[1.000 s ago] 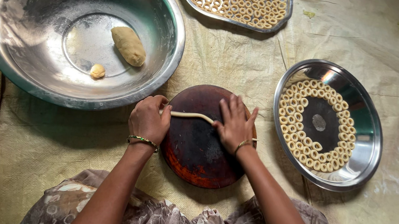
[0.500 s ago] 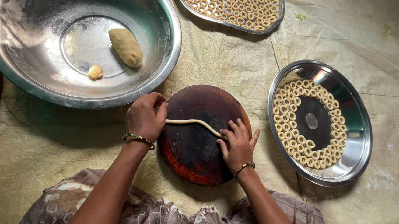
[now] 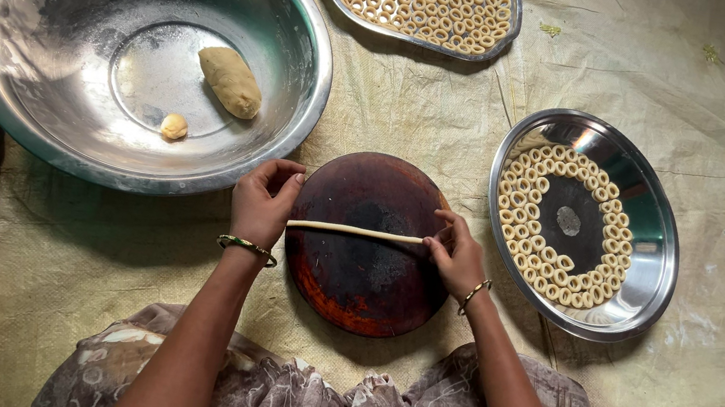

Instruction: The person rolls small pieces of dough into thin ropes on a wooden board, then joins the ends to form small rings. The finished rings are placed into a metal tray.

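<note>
Two hands hold one thin dough rope (image 3: 356, 231) stretched straight across the middle of a round dark board (image 3: 363, 283). The left hand (image 3: 261, 206) has its fingers pinched together on the rope's left end at the board's left edge; the right hand (image 3: 458, 255) pinches the right end, just inside the board's right edge. The rope lies level, on or barely above the wood; which one cannot be told.

By its look the rope is light, soft and limp. It would likely sag or stretch thin if lifted by the ends alone, and a hard pinch would dent or break it. It seems best held gently at the ends, or supported from beneath near the middle. The board's surface looks dry, so sticking seems unlikely.

Far left sits a big steel bowl (image 3: 22, 104) with a dough lump (image 3: 229, 81) and a small dough ball (image 3: 174, 127) near it. To the right of the board, a steel plate (image 3: 646, 283) carries dough rings (image 3: 518, 221) laid around its bare centre. On the far side, a tray (image 3: 501, 39) is packed with more rings. All rest on a pale sheet (image 3: 420, 104).
</note>
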